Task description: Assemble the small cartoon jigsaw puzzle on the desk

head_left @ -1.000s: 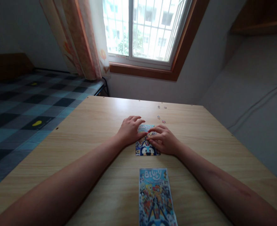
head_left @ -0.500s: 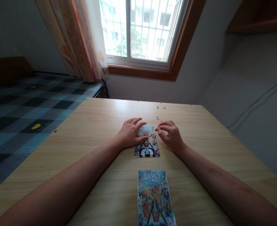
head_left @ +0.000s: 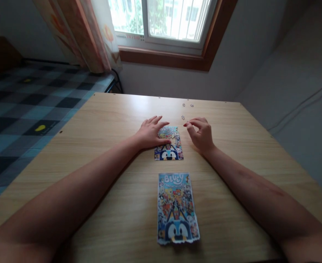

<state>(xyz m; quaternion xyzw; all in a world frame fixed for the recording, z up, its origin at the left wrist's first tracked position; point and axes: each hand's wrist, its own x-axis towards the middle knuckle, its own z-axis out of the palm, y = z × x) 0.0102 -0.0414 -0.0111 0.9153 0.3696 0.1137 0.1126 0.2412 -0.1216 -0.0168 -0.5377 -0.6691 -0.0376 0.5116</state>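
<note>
A small jigsaw puzzle point(head_left: 168, 153) with a blue cartoon dog's face lies flat on the wooden table, mostly assembled, with a wood-coloured gap near its middle. My left hand point(head_left: 151, 133) rests over its left side, fingers spread and thumb lying across the picture. Just beyond the puzzle's upper right edge, my right hand point(head_left: 200, 132) has thumb and forefinger pinched together on a tiny reddish puzzle piece point(head_left: 185, 124). One loose piece point(head_left: 183, 117) lies close past those fingertips.
Two more loose pieces point(head_left: 187, 105) lie near the far table edge. Closer to me is a torn-edged Bluey picture sheet point(head_left: 177, 208). A bed with a checked cover point(head_left: 40, 109) stands left of the table point(head_left: 117, 204); a window point(head_left: 174, 22) and curtain point(head_left: 79, 36) are behind.
My right hand has left the puzzle and moved right and away to the nearest loose pieces, pinching one. My left hand stays on the puzzle. The view has tilted down.
</note>
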